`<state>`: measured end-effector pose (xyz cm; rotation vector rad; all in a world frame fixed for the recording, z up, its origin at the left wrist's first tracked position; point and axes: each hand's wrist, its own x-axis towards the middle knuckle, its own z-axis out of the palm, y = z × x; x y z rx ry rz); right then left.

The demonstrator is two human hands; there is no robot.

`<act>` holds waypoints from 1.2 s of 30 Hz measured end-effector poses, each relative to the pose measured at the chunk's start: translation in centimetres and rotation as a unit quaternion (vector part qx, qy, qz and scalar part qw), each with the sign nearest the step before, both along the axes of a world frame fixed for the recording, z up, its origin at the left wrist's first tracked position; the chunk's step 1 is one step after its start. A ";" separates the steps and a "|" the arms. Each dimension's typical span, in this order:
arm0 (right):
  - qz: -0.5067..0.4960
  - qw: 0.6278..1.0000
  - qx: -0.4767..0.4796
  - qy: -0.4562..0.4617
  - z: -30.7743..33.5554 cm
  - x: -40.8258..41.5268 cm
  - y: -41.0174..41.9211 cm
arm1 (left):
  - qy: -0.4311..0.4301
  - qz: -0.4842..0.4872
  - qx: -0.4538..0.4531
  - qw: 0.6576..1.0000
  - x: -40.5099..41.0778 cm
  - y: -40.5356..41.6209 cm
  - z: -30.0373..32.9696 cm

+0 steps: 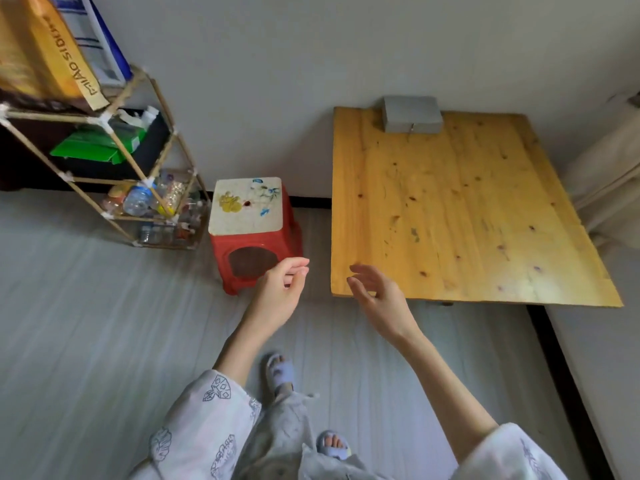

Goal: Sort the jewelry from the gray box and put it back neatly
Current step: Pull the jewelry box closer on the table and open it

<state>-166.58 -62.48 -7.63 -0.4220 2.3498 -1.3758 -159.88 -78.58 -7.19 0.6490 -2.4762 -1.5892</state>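
A: Box first. Where is it?

B: The gray box (412, 114) sits at the far edge of the wooden table (450, 209), against the wall, lid down, with a small clasp or tag showing at its front. No jewelry is in sight, so I take it all to be inside.

A: And the hands?

B: Both are bare and hold nothing. The left hand (280, 292) hangs off the table's near left corner, in front of the red stool (254, 233), fingers loosely curled. The right hand (375, 297) is relaxed with fingers spread, over the table's near left corner. Both are well apart from the box.

A: So the job has not begun.

B: I judge not; the step is to fetch the box. It would go best to step in, reach across with both hands, take the box by its sides and draw it level toward the near edge before opening, so nothing spills or tangles inside. The bare boards in the middle leave room for laying out the pieces.
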 end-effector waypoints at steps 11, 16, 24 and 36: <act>-0.091 0.996 0.001 0.001 -1.8 -19.1 -15.1 | -0.040 -0.106 -0.047 0.992 -21.4 -16.6 -1.6; -0.144 0.989 -0.001 -0.011 -1.5 -25.2 -18.9 | -0.042 -0.150 -0.069 0.985 -30.1 -21.4 -1.0; -0.236 0.971 -0.007 -0.038 -2.5 -32.7 -18.6 | -0.078 -0.259 -0.069 0.960 -40.9 -21.3 -2.1; -0.321 0.945 0.004 -0.058 -3.3 -41.0 -14.3 | -0.111 -0.354 -0.059 0.927 -53.2 -17.0 -3.8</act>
